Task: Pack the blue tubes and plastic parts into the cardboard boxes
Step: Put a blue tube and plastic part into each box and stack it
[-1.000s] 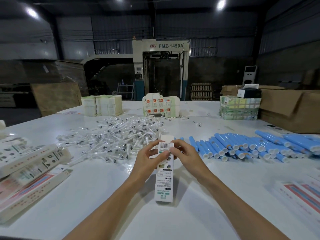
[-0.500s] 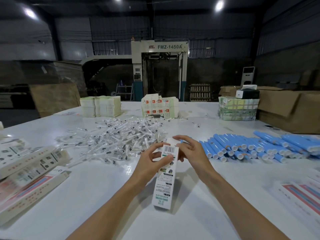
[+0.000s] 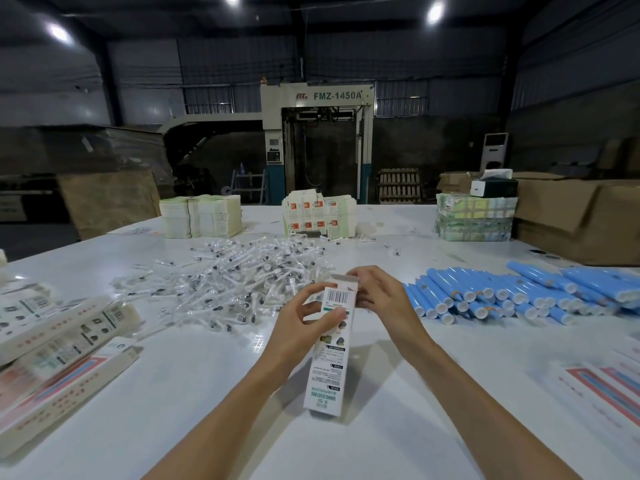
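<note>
Left of and beyond the cardboard box — plastic parts heaped on the bench. Left hand curled round the box's upper half; right hand pinching its raised far flap. Box's long axis away from the body, opening far. Right of it — blue tubes, white ends nearward, closest to the right hand.

Dim hall, ceiling spotlights glare (edges blurred, bowed).

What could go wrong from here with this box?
The left hand grips the tilted carton near its top while the right hand touches the open flap; it might slip.
The wrapped plastic parts lie just behind the hands; a reach could scatter them.
The loose blue tubes may roll.
</note>
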